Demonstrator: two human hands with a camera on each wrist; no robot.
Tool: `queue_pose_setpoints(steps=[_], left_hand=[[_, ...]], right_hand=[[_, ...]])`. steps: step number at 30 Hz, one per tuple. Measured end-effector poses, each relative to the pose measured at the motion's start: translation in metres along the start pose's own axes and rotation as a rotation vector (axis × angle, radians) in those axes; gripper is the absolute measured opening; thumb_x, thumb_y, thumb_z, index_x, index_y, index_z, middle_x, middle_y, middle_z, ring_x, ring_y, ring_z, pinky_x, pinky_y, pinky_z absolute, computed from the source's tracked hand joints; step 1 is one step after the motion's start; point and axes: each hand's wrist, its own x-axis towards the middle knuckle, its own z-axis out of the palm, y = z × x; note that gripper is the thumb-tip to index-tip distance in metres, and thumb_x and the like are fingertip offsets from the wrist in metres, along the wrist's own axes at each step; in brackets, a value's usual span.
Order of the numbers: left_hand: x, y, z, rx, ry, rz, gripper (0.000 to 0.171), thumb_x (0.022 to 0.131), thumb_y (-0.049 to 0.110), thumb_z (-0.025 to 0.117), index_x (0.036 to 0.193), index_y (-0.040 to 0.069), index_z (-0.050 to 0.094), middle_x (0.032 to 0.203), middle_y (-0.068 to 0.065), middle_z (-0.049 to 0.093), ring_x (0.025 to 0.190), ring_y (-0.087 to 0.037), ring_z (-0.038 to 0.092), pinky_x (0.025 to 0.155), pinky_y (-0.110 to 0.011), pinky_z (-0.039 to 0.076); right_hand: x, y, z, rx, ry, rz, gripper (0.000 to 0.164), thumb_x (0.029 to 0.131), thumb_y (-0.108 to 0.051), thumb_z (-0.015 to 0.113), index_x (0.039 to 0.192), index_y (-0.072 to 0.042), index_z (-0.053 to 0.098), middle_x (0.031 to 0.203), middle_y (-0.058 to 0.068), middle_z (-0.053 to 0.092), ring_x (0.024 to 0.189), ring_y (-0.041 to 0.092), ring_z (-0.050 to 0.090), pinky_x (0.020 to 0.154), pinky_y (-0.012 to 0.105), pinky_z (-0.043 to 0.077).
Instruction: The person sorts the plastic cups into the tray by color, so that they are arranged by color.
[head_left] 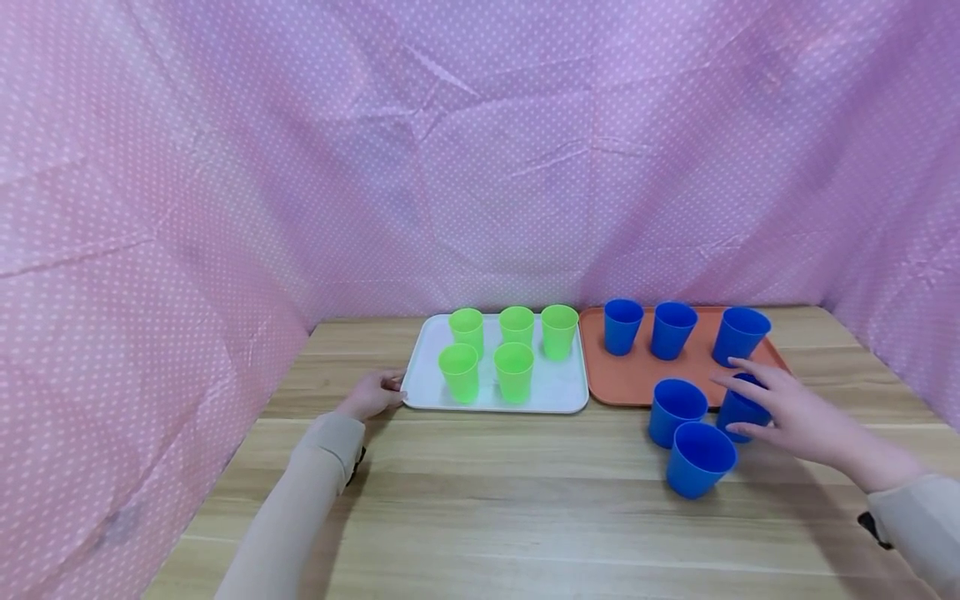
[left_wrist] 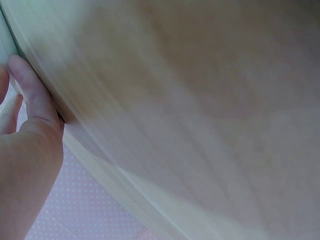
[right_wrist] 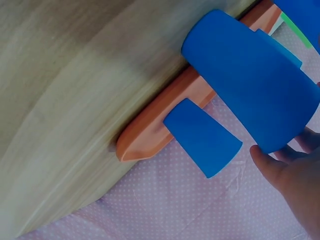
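My left hand (head_left: 372,394) rests on the table at the left edge of a white tray (head_left: 420,387), its fingertips touching the rim. In the left wrist view, one finger (left_wrist: 35,90) lies straight along that edge. Several light green cups, among them a front one (head_left: 514,373), stand upright on the tray. My right hand (head_left: 795,415) is spread beside a blue cup (head_left: 738,414), fingers over its far side and thumb at its near side. In the right wrist view, the fingertips are by the rim of this upright cup (right_wrist: 250,75); firm contact cannot be made out.
An orange tray (head_left: 618,383) adjoins the white one, with 3 blue cups standing along its back, such as the middle one (head_left: 672,332). Two more blue cups (head_left: 677,414) (head_left: 699,461) stand on the wooden table (head_left: 487,500) before it. Pink dotted cloth (head_left: 480,167) hangs behind and at both sides.
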Motion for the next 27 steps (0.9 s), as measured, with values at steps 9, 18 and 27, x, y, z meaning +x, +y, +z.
queue_pose_setpoints(steps=[9, 18, 27], left_hand=[[-0.002, 0.002, 0.001, 0.02, 0.003, -0.015, 0.052, 0.088, 0.003, 0.061, 0.137, -0.001, 0.046, 0.096, -0.01, 0.053, 0.086, -0.017, 0.048, 0.068, -0.02, 0.042], [-0.001, -0.001, 0.001, 0.003, 0.001, 0.006, 0.051, 0.088, 0.002, 0.061, 0.137, -0.002, 0.047, 0.094, -0.01, 0.053, 0.085, -0.017, 0.048, 0.068, -0.02, 0.042], [0.0, -0.003, 0.001, -0.002, 0.001, 0.012, 0.051, 0.088, 0.002, 0.061, 0.137, -0.002, 0.046, 0.094, -0.009, 0.053, 0.085, -0.017, 0.048, 0.068, -0.02, 0.042]], right_hand=[[-0.006, 0.003, 0.0, -0.053, -0.024, -0.032, 0.059, 0.05, -0.013, 0.089, 0.105, -0.004, 0.068, 0.113, 0.024, 0.06, 0.099, 0.039, 0.054, 0.074, 0.055, 0.049], [-0.003, -0.005, -0.008, -0.085, -0.078, 0.046, 0.056, 0.055, -0.009, 0.087, 0.108, -0.004, 0.069, 0.112, 0.026, 0.062, 0.095, 0.043, 0.061, 0.069, 0.052, 0.053], [0.0, -0.012, -0.008, -0.129, -0.074, 0.084, 0.05, 0.056, -0.013, 0.087, 0.102, -0.002, 0.071, 0.109, 0.027, 0.063, 0.084, 0.039, 0.065, 0.063, 0.048, 0.053]])
